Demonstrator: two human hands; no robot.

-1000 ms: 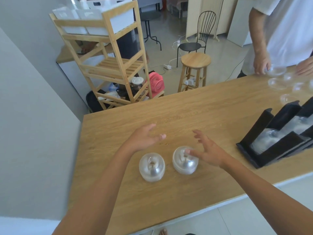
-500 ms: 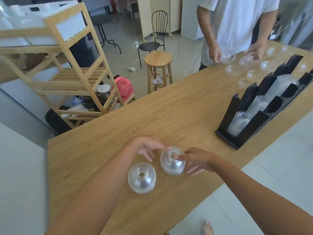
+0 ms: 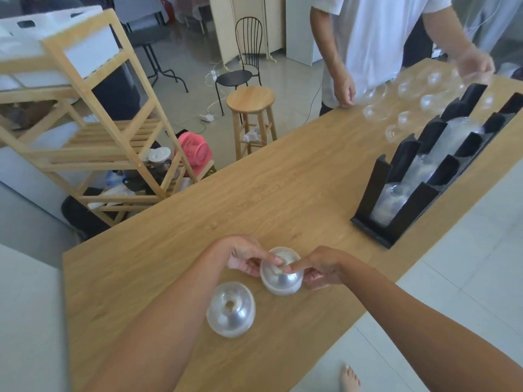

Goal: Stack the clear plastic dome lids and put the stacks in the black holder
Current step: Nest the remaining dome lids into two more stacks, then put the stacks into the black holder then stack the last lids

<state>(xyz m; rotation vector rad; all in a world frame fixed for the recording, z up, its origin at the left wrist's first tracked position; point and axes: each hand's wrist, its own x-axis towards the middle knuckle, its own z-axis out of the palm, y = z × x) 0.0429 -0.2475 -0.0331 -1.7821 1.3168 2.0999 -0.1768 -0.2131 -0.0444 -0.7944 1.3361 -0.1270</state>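
While the near stack [image 3: 230, 309] of clear dome lids is sitting by itself, dome up, on the table [image 3: 283, 179] close to its front edge, the held stack [image 3: 280, 275] is sitting just behind it and to its right, between the person's two hands. The left grip [image 3: 243, 258] is pinching the held stack from the left, with the thumb lying across the top and the other fingers curling against the side. The right grip [image 3: 322, 270] is pinching it from the right, with the index finger pressing on the top and the remaining fingers curling by the rim. Whether this stack is touching the table cannot be told. Well to the right, the black holder [image 3: 379, 179] is standing on the table, its slanted slots already carrying rows of lids. Beyond it, loose lids [image 3: 373, 111] are lying scattered at the far end, where another person [image 3: 368, 38] in a white shirt is standing. A wooden stool [image 3: 250, 99] is standing on the floor beyond the table.
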